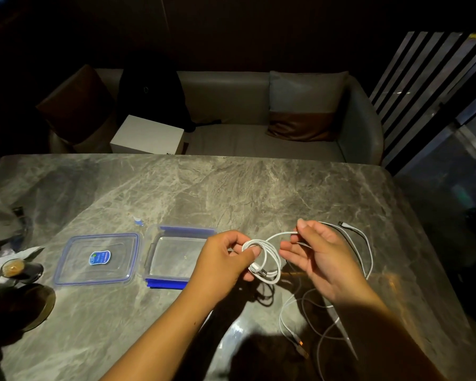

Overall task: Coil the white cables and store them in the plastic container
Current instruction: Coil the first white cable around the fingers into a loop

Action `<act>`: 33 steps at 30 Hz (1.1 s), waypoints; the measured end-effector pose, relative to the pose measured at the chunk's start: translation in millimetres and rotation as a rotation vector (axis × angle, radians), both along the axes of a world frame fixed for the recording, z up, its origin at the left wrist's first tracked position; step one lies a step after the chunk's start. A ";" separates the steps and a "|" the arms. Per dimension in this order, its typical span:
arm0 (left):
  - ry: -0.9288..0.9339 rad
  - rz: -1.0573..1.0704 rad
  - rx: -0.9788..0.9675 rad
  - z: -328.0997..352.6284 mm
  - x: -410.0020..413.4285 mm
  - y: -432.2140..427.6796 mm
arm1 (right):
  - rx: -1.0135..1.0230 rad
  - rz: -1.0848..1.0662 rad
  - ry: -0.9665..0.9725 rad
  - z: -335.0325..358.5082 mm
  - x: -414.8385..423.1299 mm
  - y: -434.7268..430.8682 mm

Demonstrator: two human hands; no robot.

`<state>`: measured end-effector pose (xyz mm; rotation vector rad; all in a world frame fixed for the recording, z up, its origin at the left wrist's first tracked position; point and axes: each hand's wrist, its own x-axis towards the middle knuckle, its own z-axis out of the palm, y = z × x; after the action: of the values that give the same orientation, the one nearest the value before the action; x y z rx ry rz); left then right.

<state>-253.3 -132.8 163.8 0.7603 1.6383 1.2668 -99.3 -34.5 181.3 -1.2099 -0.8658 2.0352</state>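
My left hand (226,259) pinches a small coil of white cable (267,261) above the marble table. From the coil a strand runs to my right hand (322,254), whose thumb and forefinger pinch it near the top. The cable's free end with a dark plug (341,224) trails behind my right hand. A second white cable (308,312) lies loose on the table under my right forearm, its orange-tipped plug (300,345) near the front. The clear plastic container (173,257) with blue clips stands open just left of my left hand.
The container's lid (96,259) lies flat to its left. A small blue-and-white bottle (138,221) stands behind them. A dark dish (22,270) and dark objects sit at the left edge. Beyond the table's far edge are a sofa (231,105) and a white box (149,136).
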 end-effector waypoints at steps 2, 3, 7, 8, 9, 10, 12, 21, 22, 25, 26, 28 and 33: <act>0.030 0.032 -0.003 -3.5 1.0 -0.4 | 0.056 0.023 -0.037 -0.9 -3.5 -5.5; 0.041 0.043 -0.004 -4.7 0.7 -0.5 | 0.092 0.036 -0.052 -1.9 -5.3 -8.1; 0.111 0.053 -0.003 -6.8 -0.6 -1.1 | 0.115 0.128 -0.082 2.2 -6.6 -11.5; 0.133 0.057 0.000 -6.8 -0.7 -1.2 | 0.089 0.167 -0.071 5.9 -5.3 -10.3; 0.156 0.061 0.003 -6.8 -0.5 -1.0 | 0.060 0.217 -0.051 9.7 -3.3 -8.7; 0.179 0.065 0.002 -6.9 -0.4 -1.0 | 0.028 0.273 -0.017 13.3 -1.0 -7.0; 0.219 0.073 -0.004 -6.9 -0.3 -0.9 | -0.039 0.375 0.043 17.8 3.2 -5.0; 0.349 0.062 0.001 -4.7 1.6 -1.6 | -0.065 0.361 0.024 18.0 -3.3 -15.9; 0.364 0.060 0.006 -5.2 1.9 -1.6 | -0.008 0.338 -0.009 17.4 -5.6 -18.4; 0.415 0.036 0.015 -7.4 5.4 -2.8 | 0.114 0.291 -0.054 16.2 -13.1 -23.7; 0.430 0.032 0.014 -7.5 8.0 -3.2 | 0.155 0.296 -0.071 16.1 -15.2 -25.1; 0.409 0.032 0.001 -8.0 12.9 -3.0 | 0.318 0.320 -0.176 12.9 -18.6 -27.0; 0.168 0.057 -0.023 -6.6 14.1 -2.1 | 0.793 0.321 -0.530 -9.4 -18.0 -29.5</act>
<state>-239.2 -134.9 157.2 0.8297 1.8175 1.2503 -117.3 -64.0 171.9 -1.1745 -1.9880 1.3141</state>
